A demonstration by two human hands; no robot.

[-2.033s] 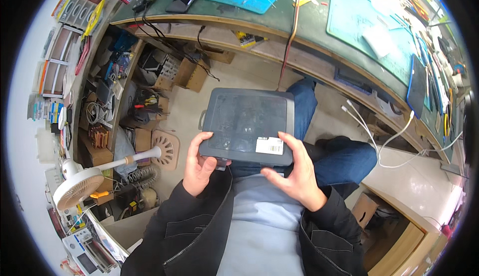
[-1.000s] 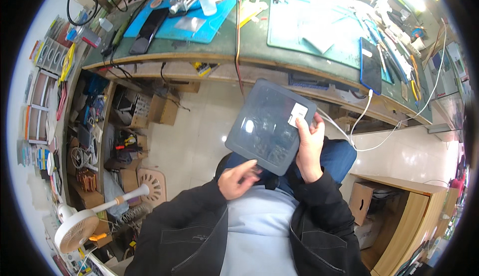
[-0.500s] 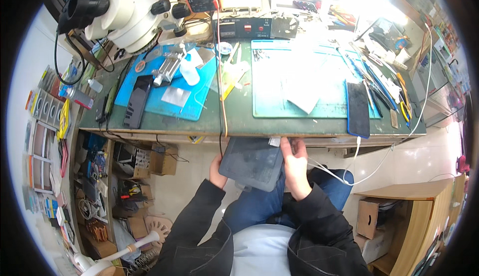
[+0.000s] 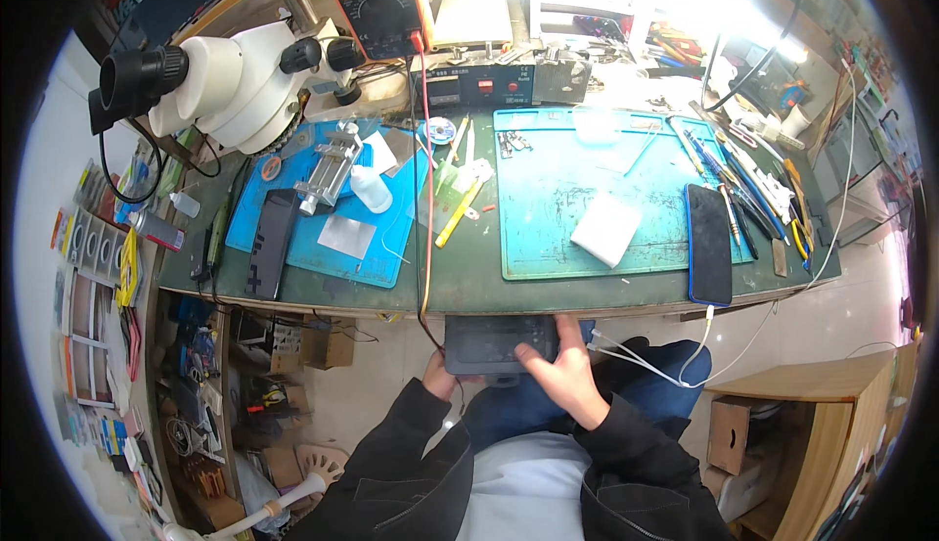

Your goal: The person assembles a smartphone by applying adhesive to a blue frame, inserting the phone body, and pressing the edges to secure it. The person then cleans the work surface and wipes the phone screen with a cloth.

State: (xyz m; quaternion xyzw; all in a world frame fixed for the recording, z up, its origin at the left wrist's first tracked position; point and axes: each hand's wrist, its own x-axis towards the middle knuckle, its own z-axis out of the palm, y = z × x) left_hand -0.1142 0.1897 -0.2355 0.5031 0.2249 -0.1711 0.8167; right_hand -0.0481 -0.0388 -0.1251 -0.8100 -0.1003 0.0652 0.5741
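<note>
A flat dark grey rectangular case (image 4: 484, 347) with rounded corners lies level over my lap, just below the front edge of the bench. Its exact kind cannot be made out. My left hand (image 4: 439, 378) is closed on its left end, with most fingers hidden underneath. At the other end, my right hand (image 4: 567, 377) grips the right side, its thumb across the top face and a finger along the edge. White cable plugs (image 4: 599, 343) hang beside that hand. A thin dark lead (image 4: 421, 321) runs down from the bench by my left hand.
A green-topped bench (image 4: 469, 292) carries two blue mats (image 4: 528, 257), a white block (image 4: 606, 228), phones (image 4: 708, 247), (image 4: 275, 243) and a metal clamp (image 4: 333, 169). A microscope (image 4: 230, 86) and multimeter (image 4: 377, 3) stand behind. Tools (image 4: 753, 184) lie at right; a wooden cabinet (image 4: 822, 384) stands below.
The case has tipped flatter and now sits closer under the bench edge. My right thumb has moved from its right edge onto its top. The head view has tilted, so the bench sits lower.
</note>
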